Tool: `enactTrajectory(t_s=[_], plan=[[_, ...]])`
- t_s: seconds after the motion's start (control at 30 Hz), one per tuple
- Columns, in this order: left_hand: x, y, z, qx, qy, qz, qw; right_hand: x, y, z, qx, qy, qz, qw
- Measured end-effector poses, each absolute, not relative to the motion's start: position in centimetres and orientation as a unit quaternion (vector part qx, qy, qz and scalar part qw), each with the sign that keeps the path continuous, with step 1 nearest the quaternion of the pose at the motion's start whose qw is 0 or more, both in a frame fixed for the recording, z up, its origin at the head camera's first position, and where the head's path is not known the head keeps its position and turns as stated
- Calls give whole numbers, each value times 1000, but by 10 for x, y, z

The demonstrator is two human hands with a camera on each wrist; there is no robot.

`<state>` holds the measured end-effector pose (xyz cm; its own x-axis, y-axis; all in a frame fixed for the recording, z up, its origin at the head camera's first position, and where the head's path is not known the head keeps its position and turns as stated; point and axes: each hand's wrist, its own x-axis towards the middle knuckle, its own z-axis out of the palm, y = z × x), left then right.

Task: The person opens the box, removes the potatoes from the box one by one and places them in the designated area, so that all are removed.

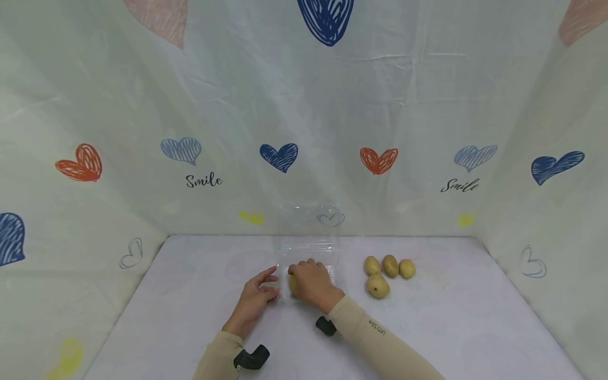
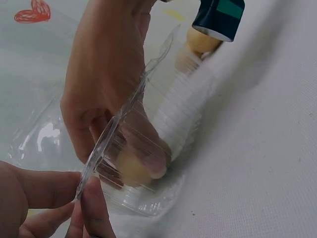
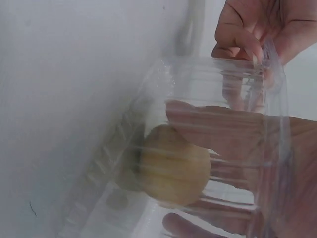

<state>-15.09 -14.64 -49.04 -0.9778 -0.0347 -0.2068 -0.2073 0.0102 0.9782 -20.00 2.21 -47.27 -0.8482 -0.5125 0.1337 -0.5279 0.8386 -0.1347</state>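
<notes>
A clear plastic hinged box sits on the table with its lid raised at the back. My left hand is at the box's left side; in the left wrist view its thumb and fingers pinch the rim. Reaching down into the box, my right hand holds a potato low near the bottom. Through the ribbed wall, the right wrist view shows the thumb on one side of the potato and fingers on the other. From the head, the right hand mostly covers this potato.
Several loose potatoes lie in a group on the white table, to the right of the box. Behind the table hangs a pale cloth printed with hearts. Dark wrist-camera mounts stick out from both sleeves.
</notes>
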Motion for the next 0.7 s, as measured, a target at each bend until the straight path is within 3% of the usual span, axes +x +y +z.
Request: enactTrajectory(t_s=[0.37,0.7], plan=[[-149,-147,-492,-71,710,698,60,-203,33,-470,291,-953,73,34],[-149,-147,-492,-67,711,698,52,-206,56,-467,309,-943,104,62]])
